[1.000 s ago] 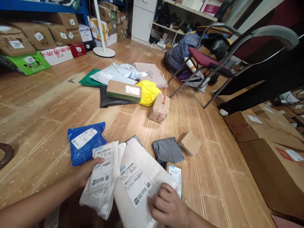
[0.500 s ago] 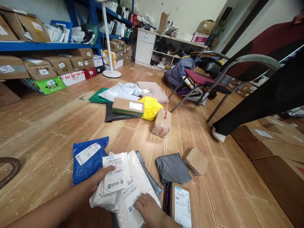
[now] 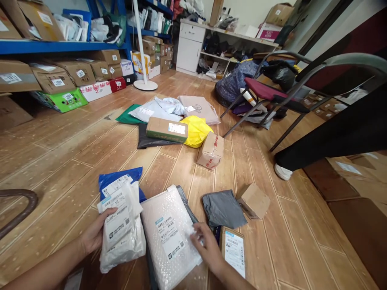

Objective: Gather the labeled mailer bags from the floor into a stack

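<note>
My left hand [image 3: 98, 229] grips a small stack of white plastic mailing packets [image 3: 122, 233] with printed labels, thumb on top. The stack is raised and partly covers a blue mailing bag [image 3: 121, 177] behind it. To its right lies a white bubble-wrap mailer [image 3: 167, 237] with a label, on top of dark grey packaging. At the mailer's right edge my right hand [image 3: 208, 243] has its fingers slightly bent and apart, touching or just above the edge. Beside that hand are a cardboard box with a white label [image 3: 233, 251] and a grey plastic bag [image 3: 223, 207].
A small carton [image 3: 254, 201] sits beyond the grey bag. Farther off are a box with red print [image 3: 211, 151], a yellow bag [image 3: 196, 131] and several parcels. A chair [image 3: 272, 90] and another person's leg [image 3: 326, 137] stand right; boxed shelves [image 3: 63, 46] line the left.
My left hand has moved left with the white packets, uncovering the bubble mailer's label. My right hand has shifted right and up to the mailer's edge. The view has shifted slightly.
</note>
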Action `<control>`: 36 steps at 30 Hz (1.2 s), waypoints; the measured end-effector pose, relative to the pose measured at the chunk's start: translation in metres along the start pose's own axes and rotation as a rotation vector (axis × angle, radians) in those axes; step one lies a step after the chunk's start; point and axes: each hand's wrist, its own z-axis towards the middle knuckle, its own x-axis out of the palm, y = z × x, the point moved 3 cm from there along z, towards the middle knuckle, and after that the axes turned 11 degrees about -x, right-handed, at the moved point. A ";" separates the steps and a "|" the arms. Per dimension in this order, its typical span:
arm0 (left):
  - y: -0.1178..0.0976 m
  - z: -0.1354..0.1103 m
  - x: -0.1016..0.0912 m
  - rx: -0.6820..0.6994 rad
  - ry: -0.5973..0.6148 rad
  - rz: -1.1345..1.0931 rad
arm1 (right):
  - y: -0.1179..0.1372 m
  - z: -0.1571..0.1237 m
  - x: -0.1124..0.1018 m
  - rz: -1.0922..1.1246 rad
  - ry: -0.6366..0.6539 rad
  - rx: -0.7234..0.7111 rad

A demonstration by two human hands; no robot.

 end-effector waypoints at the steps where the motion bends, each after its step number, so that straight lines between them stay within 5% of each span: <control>1: 0.004 0.000 0.006 -0.027 0.012 0.013 | 0.012 0.003 0.015 0.130 0.067 0.048; 6: 0.045 0.002 0.033 -0.116 0.245 0.178 | 0.073 0.009 0.075 0.715 0.348 0.213; 9: 0.079 0.004 0.037 -0.162 0.356 0.301 | 0.084 0.002 0.091 0.859 0.400 0.206; 11: 0.096 0.006 0.034 -0.175 0.366 0.311 | 0.075 -0.002 0.091 0.836 0.250 0.193; 13: 0.105 0.007 0.030 -0.197 0.382 0.293 | 0.059 -0.003 0.082 0.649 -0.011 0.161; 15: 0.106 0.008 0.028 -0.211 0.397 0.285 | 0.052 -0.001 0.072 0.449 -0.136 0.106; 21: 0.096 0.007 0.028 -0.192 0.349 0.180 | 0.082 0.000 0.076 0.276 0.118 -0.142; 27: 0.102 0.016 0.014 -0.241 0.282 0.209 | 0.103 -0.012 0.090 0.408 0.424 -0.023; 30: 0.103 0.021 0.006 -0.319 0.249 0.118 | 0.087 0.005 0.072 0.153 0.449 0.166; 36: 0.080 0.015 0.003 -0.397 0.122 0.047 | 0.012 0.063 -0.022 -0.575 0.012 0.416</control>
